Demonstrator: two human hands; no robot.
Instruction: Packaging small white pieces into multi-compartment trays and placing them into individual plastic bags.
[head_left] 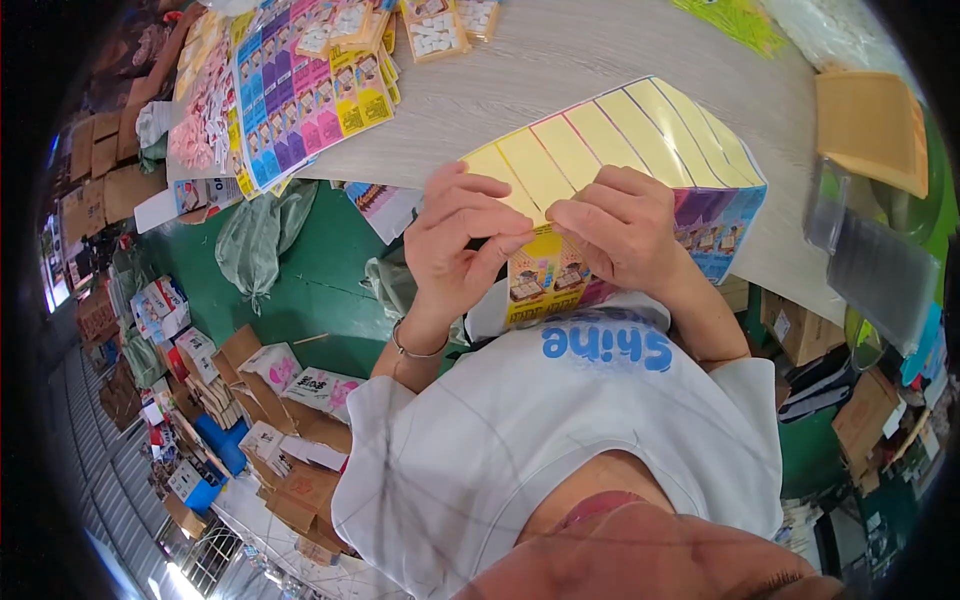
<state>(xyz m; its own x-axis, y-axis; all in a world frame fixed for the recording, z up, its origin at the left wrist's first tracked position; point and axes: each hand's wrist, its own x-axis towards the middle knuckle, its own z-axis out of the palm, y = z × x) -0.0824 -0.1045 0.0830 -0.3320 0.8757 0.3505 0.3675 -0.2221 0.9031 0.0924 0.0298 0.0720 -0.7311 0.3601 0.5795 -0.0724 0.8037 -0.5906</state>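
A large printed sheet (pixel 650 130) bends over the table's near edge in front of me. Its upper face is pale yellow with thin coloured dividing lines, and the part hanging toward me shows bright yellow, purple and blue printed panels. My left hand (pixel 455 235) pinches at the sheet's bend, with thumb and fingertips close together and the other fingers curled. Right beside it, my right hand (pixel 625 225) grips the same bend between thumb and curled fingers. The two sets of fingertips almost meet; anything small between them is hidden.
More colourful printed sheets (pixel 310 100) lie at the table's far left, beside pink-white strips (pixel 205 130) and packs of white pieces (pixel 435 28). Bright green pieces (pixel 735 22) sit far right, near a tan padded envelope (pixel 870 125) and clear plastic sleeves (pixel 880 270). Cardboard boxes (pixel 300 495) stand lower left.
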